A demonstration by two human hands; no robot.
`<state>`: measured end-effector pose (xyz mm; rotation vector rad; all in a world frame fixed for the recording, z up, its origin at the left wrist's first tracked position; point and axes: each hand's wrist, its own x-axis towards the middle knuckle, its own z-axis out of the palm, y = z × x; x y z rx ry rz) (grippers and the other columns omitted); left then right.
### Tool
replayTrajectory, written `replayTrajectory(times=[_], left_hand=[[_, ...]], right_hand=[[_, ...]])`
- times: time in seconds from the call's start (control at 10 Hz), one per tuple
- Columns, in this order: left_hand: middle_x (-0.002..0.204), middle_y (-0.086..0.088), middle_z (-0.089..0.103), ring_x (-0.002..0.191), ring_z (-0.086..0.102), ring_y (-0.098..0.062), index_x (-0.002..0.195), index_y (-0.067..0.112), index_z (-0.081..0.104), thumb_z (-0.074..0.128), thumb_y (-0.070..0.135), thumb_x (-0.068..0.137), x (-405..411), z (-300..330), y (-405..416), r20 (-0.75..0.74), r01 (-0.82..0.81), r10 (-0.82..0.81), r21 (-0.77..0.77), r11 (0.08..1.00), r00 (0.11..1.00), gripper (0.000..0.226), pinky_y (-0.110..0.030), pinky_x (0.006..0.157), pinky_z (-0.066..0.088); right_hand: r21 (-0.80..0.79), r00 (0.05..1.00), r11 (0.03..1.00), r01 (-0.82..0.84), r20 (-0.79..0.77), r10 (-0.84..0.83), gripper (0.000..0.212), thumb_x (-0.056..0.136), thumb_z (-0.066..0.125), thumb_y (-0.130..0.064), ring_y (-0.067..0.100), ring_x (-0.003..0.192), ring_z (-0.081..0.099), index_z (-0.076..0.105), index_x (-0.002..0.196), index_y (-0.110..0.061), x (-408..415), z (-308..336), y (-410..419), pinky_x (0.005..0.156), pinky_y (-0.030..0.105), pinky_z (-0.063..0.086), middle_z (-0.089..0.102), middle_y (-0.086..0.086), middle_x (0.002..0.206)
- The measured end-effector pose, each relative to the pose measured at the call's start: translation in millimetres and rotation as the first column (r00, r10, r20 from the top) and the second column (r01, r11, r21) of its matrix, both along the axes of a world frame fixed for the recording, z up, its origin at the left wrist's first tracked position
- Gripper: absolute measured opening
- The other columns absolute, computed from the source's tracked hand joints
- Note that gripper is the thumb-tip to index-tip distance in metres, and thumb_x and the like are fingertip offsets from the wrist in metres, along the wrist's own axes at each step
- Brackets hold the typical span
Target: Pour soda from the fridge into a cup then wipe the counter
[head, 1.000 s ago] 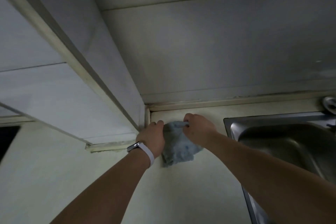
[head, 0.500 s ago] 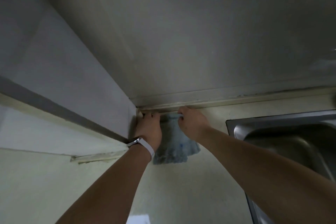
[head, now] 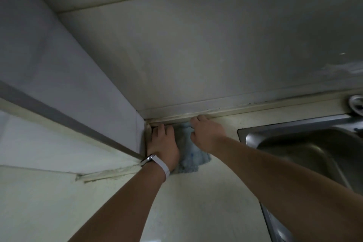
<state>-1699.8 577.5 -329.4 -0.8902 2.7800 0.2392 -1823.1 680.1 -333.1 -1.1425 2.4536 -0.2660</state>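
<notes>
Two hands stay pressed on the blue cloth (head: 189,160) at the tabletop (head: 212,198) back corner, same spot as half a second ago. Left hand (head: 164,144) lies flatter now, fingers straight, reaching the wall trim (head: 255,108); right hand (head: 206,135) has fingers curled, pinching the cloth's top edge. White wristband (head: 162,166) on left wrist. Steel sink (head: 306,143) to the right. No readable writing.

A pale blue fuzzy cloth (head: 191,160) with small darker blue flecks lies mid-frame on the cream tabletop (head: 196,202); a white wristband (head: 163,167) sits lower left of it; grey steel sink (head: 294,143) at right.
</notes>
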Motion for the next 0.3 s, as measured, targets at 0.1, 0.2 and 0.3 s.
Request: replayTrajectory(times=[0.1,0.2,0.3], left_hand=[[0.139,-0.015,0.045,0.123,0.046,-0.034,0.136,0.011,0.046,0.027,0.025,0.077,9,24,11,-0.025,0.002,-0.001,0.04,0.999,1.0,0.064,-0.039,0.103,0.035],[0.144,-0.014,0.041,0.127,0.042,-0.032,0.139,0.014,0.042,0.035,0.028,0.088,19,53,18,-0.107,0.041,-0.031,0.088,0.995,0.994,0.053,-0.036,0.102,0.035],[0.145,-0.013,0.04,0.126,0.042,-0.033,0.138,0.014,0.043,0.047,0.032,0.086,35,73,21,-0.209,0.147,-0.132,0.059,0.987,0.969,0.056,-0.037,0.102,0.038]], right_hand=[[0.005,1.0,1.0,-0.024,-0.004,0.024,0.038,0.095,0.047,-0.03,0.029,0.115,0.052,0.043,0.13,-0.014,7,20,12,0.086,0.037,0.045,0.046,0.007,0.129],[-0.027,0.999,0.999,-0.036,-0.039,0.035,0.035,0.095,0.045,-0.034,0.029,0.114,0.051,0.046,0.125,-0.014,18,51,28,0.086,0.037,0.044,0.047,0.008,0.125],[-0.098,0.992,0.993,-0.065,-0.111,0.054,0.037,0.095,0.045,-0.037,0.027,0.115,0.048,0.046,0.126,-0.016,30,78,42,0.087,0.037,0.044,0.046,0.006,0.125]])
